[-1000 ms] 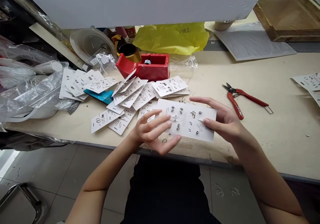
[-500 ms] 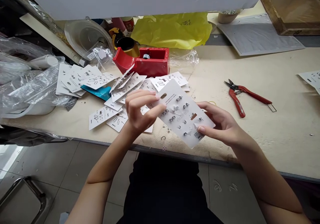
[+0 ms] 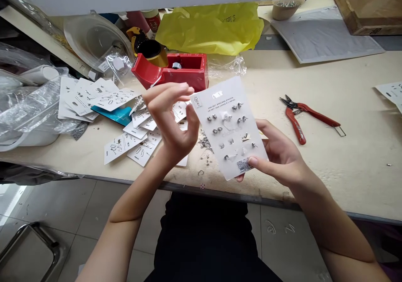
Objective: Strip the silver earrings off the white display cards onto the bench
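Note:
A white earring card [image 3: 230, 127] with printed text, a barcode and several small metal earring pieces fixed on it is tilted upright above the table. My right hand [image 3: 279, 158] grips its lower right edge, thumb on the face and fingers behind. Beside its upper left corner, my left hand [image 3: 172, 120] has its fingers bent and its thumb apart, with nothing visible between them. Behind my left hand lies a spread of similar cards [image 3: 125, 148]. Small metal bits [image 3: 205, 143] are scattered on the table between that hand and the card.
A red tape dispenser [image 3: 191, 70] stands behind the cards, near a yellow plastic bag [image 3: 210, 28]. Red-handled pliers [image 3: 295, 118] lie on the right. Plastic-wrapped items [image 3: 34, 106] crowd the left side. A small bowl of metal bits [image 3: 285, 10] sits at the back.
The card has turned more upright, and its printed top shows more plainly. My left hand has come off the card's upper left edge, with thumb and fingers parted. My right hand keeps its grip.

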`<state>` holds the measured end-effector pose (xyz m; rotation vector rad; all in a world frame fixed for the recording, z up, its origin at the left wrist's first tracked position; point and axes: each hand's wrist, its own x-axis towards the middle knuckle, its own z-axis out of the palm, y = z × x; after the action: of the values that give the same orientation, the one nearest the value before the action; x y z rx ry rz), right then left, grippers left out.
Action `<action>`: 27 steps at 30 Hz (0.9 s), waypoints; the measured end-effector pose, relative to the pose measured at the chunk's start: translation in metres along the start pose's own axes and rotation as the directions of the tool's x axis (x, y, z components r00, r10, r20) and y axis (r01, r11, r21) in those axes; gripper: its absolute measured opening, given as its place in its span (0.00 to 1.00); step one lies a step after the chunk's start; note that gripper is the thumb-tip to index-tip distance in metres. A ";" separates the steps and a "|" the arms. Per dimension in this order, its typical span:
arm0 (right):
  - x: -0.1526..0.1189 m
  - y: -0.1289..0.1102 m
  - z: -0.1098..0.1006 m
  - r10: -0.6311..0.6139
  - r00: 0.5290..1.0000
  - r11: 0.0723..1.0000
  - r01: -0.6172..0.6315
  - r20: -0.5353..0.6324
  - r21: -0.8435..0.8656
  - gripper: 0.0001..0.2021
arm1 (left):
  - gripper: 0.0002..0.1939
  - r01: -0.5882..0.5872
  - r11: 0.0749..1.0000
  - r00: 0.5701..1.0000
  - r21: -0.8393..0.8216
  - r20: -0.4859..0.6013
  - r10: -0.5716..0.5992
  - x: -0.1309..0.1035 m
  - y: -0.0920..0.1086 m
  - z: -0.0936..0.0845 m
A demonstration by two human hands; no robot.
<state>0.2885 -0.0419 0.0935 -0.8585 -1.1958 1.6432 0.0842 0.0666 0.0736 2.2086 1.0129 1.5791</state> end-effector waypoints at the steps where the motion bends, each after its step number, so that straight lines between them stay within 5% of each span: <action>1: 0.000 0.000 0.000 -0.012 1.000 1.000 0.012 -0.020 -0.002 0.22 | 0.15 -0.036 0.998 0.996 -0.046 -0.085 0.032 0.001 0.003 0.002; 3: -0.001 0.000 0.000 -0.022 0.998 1.000 0.022 -0.051 -0.005 0.24 | 0.12 -0.061 0.989 0.981 -0.133 -0.190 0.035 0.003 0.010 0.005; 5: -0.001 0.001 0.001 -0.027 0.996 1.000 0.026 -0.081 -0.012 0.24 | 0.10 0.061 0.967 0.989 -0.248 -0.112 -0.091 0.004 0.016 0.008; 10: 0.001 0.003 0.004 -0.089 0.977 0.993 0.071 -0.192 -0.098 0.23 | 0.19 0.373 0.788 0.927 -0.490 0.220 -0.303 -0.005 0.025 0.013; 16: 0.003 0.006 0.009 -0.110 0.949 0.977 0.049 -0.294 -0.208 0.24 | 0.25 0.553 0.708 0.761 -0.439 0.613 -0.213 -0.021 0.038 0.012; 20: 0.005 0.008 0.011 -0.121 0.949 0.980 0.067 -0.293 -0.188 0.19 | 0.18 0.587 0.694 0.719 -0.417 0.663 -0.210 -0.026 0.041 0.010; 27: 0.008 0.014 0.012 -0.118 0.948 0.989 0.087 -0.294 -0.119 0.10 | 0.15 0.478 0.808 0.753 -0.343 0.634 -0.176 -0.030 0.037 0.007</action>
<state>0.2711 -0.0406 0.0832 -1.0530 -1.0992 1.3193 0.0995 0.0207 0.0696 1.8167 0.6716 0.7848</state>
